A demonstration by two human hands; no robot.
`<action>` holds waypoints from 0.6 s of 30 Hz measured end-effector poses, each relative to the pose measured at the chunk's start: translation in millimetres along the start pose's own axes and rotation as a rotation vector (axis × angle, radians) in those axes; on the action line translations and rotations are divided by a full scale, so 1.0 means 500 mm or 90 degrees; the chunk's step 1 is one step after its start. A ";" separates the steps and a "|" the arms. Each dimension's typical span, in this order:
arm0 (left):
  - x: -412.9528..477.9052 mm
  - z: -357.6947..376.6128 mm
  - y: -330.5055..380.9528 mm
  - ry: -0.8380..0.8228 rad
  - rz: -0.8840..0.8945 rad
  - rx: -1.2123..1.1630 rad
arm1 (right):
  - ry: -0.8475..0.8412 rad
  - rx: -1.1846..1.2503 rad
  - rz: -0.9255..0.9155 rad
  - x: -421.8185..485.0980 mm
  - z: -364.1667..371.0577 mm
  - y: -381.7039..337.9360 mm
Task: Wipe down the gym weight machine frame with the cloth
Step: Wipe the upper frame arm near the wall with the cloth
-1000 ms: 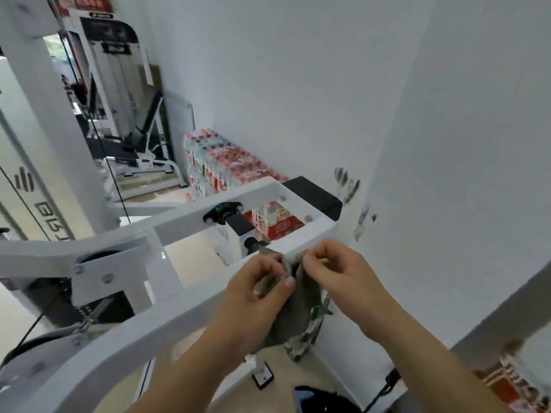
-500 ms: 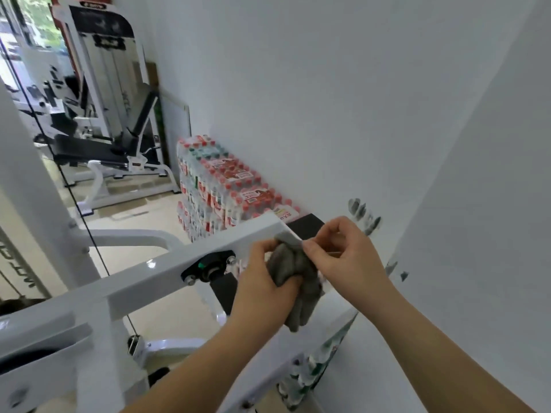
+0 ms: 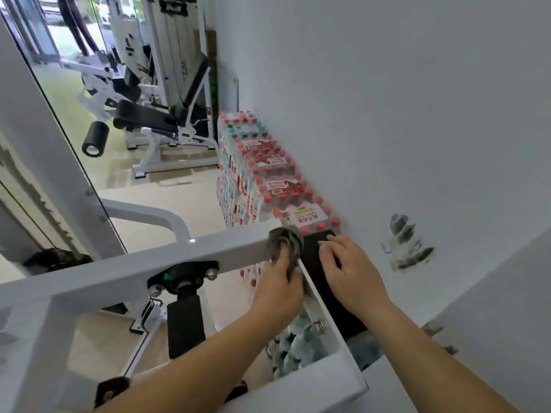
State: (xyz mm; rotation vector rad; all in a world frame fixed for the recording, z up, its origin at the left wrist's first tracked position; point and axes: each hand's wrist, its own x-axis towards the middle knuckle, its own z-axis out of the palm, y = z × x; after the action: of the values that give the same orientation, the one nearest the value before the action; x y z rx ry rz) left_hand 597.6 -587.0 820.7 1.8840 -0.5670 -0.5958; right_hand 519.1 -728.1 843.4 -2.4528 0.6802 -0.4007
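Observation:
The white weight machine frame [image 3: 190, 254] runs as a square bar from the left edge to a corner near the middle. A grey cloth [image 3: 284, 239] is bunched against that far corner of the bar. My left hand [image 3: 278, 289] grips the cloth and presses it on the bar's end. My right hand [image 3: 348, 272] lies flat, fingers spread, on a black pad [image 3: 313, 242] just right of the cloth, holding nothing.
Stacked packs of red-capped water bottles [image 3: 262, 174] line the white wall [image 3: 387, 114] behind the frame. A black pivot fitting [image 3: 182, 278] hangs under the bar. Another white machine with a black bench [image 3: 149, 117] stands farther back on the tiled floor.
My right hand let go of the cloth and settled on the black pad. My left hand pushed the cloth onto the bar's corner. The view shifted closer and higher.

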 end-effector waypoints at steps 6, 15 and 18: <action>-0.077 0.031 -0.003 -0.134 -0.083 -0.139 | 0.009 0.024 -0.014 0.010 0.004 0.013; -0.103 0.050 0.033 -0.106 0.041 -0.117 | 0.013 0.016 -0.020 0.014 0.006 0.016; -0.092 0.040 0.042 0.017 0.022 -0.128 | 0.018 0.028 -0.016 0.012 0.005 0.016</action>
State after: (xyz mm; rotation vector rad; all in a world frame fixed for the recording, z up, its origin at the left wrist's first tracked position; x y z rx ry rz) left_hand 547.4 -579.5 840.2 1.6873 -0.5023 -0.5822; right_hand 522.2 -736.0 837.4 -2.4214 0.6453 -0.4562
